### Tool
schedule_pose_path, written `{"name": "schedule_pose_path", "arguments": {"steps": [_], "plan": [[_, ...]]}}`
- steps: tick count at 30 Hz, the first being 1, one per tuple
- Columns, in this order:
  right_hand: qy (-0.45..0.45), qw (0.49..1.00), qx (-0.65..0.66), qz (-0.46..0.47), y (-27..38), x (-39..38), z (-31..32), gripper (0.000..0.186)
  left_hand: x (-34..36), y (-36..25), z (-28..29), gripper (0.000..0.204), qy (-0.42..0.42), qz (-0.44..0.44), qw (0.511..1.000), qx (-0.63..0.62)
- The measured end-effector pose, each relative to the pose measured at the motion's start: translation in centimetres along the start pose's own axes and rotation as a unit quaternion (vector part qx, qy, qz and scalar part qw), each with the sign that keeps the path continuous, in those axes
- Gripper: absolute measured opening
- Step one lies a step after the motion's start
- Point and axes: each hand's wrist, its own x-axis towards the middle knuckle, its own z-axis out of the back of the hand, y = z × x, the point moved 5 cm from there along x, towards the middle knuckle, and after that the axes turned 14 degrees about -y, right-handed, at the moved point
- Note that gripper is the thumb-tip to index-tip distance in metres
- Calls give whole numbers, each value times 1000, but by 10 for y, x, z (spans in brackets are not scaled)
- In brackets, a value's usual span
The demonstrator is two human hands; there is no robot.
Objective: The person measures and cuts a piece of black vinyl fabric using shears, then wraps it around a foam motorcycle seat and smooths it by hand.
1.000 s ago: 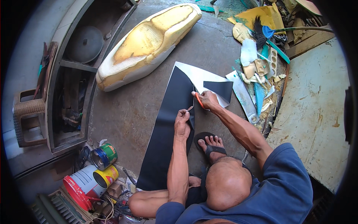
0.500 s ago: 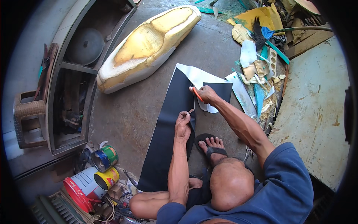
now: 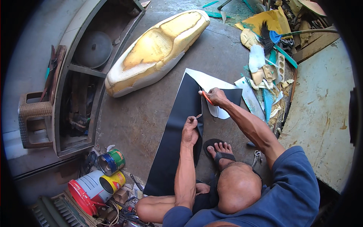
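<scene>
A black sheet with a white underside point(image 3: 177, 125), which looks like synthetic leather, lies on the floor in front of me. My right hand point(image 3: 215, 97) is closed around orange-handled scissors point(image 3: 206, 97), whose blades sit at a cut in the sheet near its far end. Right of the cut, a black flap and the white underside point(image 3: 213, 84) show. Nearer to me, my left hand point(image 3: 190, 130) pinches the sheet's cut edge, lifting it slightly. Beyond the sheet rests a long, yellow and white seat foam point(image 3: 157, 53).
At left stands an open cabinet point(image 3: 99, 75) with a round lid inside. Paint cans point(image 3: 112, 160) and a white and red bucket point(image 3: 89, 189) crowd the lower left. Foam scraps point(image 3: 257, 56) and a blue broom point(image 3: 275, 36) lie upper right, beside a pale board point(image 3: 317, 113).
The whole view has shifted, so everything sits slightly farther right and lower. Both hands keep their grips, the scissors still at the cut.
</scene>
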Motion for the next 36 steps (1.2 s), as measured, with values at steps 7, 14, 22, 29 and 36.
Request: {"name": "schedule_pose_path", "arguments": {"steps": [7, 14, 22, 29, 36], "plan": [[20, 1000, 3, -6, 11, 19, -10, 68, 7, -4, 2, 11, 6, 0, 1000, 20], [33, 999, -16, -11, 20, 21, -12, 85, 4, -7, -1, 14, 6, 14, 1000, 18], [15, 997, -46, 53, 5, 29, -1, 76, -1, -7, 0, 13, 2, 7, 1000, -8], [34, 995, -84, 36, 28, 42, 0, 83, 1, -5, 7, 12, 6, 10, 1000, -11], [43, 995, -83, 25, 39, 48, -6, 80, 6, -7, 13, 13, -3, -5, 1000, 10]]}}
